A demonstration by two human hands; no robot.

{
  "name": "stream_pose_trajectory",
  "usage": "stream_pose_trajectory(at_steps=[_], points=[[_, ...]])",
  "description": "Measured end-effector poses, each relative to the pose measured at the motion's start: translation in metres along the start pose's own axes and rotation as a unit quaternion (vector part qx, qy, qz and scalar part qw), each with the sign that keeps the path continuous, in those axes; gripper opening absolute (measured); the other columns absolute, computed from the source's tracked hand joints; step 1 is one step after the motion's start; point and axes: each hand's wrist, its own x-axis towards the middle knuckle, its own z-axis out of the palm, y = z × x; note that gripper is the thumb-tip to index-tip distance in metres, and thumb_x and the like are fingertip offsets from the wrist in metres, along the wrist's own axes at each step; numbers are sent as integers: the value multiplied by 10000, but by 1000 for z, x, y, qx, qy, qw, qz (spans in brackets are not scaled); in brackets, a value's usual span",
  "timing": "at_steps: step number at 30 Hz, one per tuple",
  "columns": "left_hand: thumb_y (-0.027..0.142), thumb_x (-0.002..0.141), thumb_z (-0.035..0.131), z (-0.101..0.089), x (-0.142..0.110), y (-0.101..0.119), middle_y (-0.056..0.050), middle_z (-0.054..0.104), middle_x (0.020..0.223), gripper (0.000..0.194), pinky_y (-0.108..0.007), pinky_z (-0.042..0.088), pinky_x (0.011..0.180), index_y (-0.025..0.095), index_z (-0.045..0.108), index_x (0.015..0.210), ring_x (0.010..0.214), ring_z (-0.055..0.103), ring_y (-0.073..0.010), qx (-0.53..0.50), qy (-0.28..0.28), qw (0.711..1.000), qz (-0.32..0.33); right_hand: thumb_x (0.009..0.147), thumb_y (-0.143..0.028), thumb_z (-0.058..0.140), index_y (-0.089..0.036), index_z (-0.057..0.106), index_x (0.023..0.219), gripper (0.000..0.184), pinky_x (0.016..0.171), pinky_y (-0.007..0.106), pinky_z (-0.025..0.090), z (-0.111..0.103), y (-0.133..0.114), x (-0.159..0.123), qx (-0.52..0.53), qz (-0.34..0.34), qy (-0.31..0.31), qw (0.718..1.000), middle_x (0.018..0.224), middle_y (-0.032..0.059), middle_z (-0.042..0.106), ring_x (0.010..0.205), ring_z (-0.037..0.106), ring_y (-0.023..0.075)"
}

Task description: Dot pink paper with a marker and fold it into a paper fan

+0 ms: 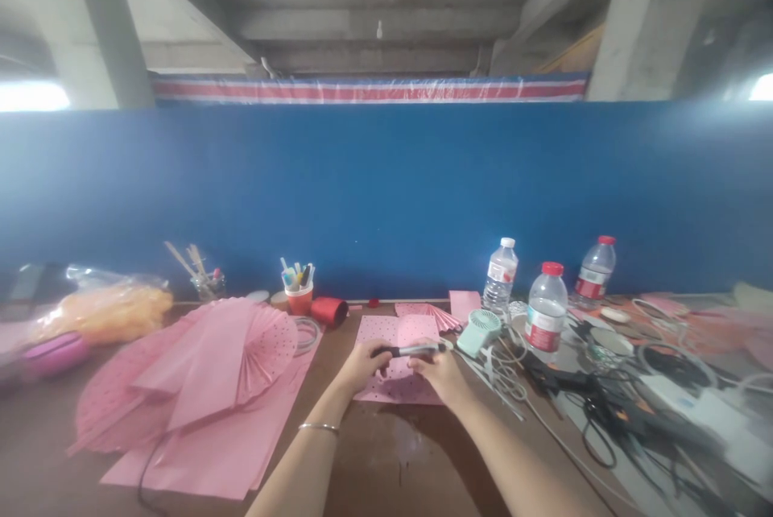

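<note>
My left hand [361, 364] and my right hand [440, 372] meet over a pink dotted paper sheet [395, 332] on the brown table [386, 452]. Together they hold a slim dark and silver tool [409, 350], pen-like, lying level between them. The left hand's fingers curl around its dark end. My right hand grips the silver end. A thin bracelet [319, 426] sits on my left wrist.
Folded pink paper fans [241, 348] and sheets lie to the left. A red cup of pens [299, 291] and a red roll [329, 312] stand behind. Right: a mint handheld fan [480, 330], three water bottles [545, 309], tangled cables [604, 412]. A blue partition [386, 195] backs the table.
</note>
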Motion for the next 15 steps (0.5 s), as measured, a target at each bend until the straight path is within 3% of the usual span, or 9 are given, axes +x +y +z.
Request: stream_pose_trajectory(at_steps=[2,5,7,9,11,12,15], points=[[291,721,481,-7,1,-4,-8,593,598,258,-250,424,572,158,633,881,578,542,-145,29,110,993,-19,669,-500,590,-174,570,1001,466,688,309,445,1,-6,-3,-90,-12,-19,996,812,55,630,754,580,203],[301,755,442,-24,-2,-16,-74,614,861,294,-339,401,764,166,590,969,832,548,-215,71,218,972,-51,533,-531,679,-219,561,1072,634,877,370,362,0,-11,-8,-221,-60,-107,968,1057,75,585,993,504,260],[296,756,439,-32,-6,-25,-132,574,978,318,-443,317,858,152,570,1006,993,472,-298,110,267,954,-81,474,-546,700,-232,553,1105,719,956,398,272,-2,-11,-9,-273,-86,-157,945,1189,75,514,1108,417,290],[272,709,504,-34,-9,-33,-167,472,1151,413,-522,228,898,152,511,1104,1119,341,-365,204,326,915,-120,472,-557,693,-226,535,1136,758,959,390,264,-4,-9,-9,-294,-90,-179,934,1229,79,485,1122,406,290],[244,677,542,-30,-7,-37,-160,395,1236,515,-518,208,917,164,447,1176,1163,278,-362,283,340,887,-131,503,-545,683,-216,543,1121,714,904,356,325,-5,-7,-8,-300,-87,-186,931,1183,79,524,1060,462,270],[229,680,539,-27,-6,-37,-146,393,1241,519,-496,213,927,173,436,1185,1168,280,-342,300,324,890,-118,526,-525,678,-214,558,1094,659,866,336,354,-5,-7,-8,-303,-86,-188,930,1134,74,558,1015,492,257],[168,710,494,-20,0,-33,-102,488,1156,385,-410,241,948,193,518,1093,1123,367,-265,273,215,937,-31,648,-416,614,-215,607,966,376,754,283,395,-5,-7,-8,-322,-90,-180,925,961,49,629,883,547,216]])
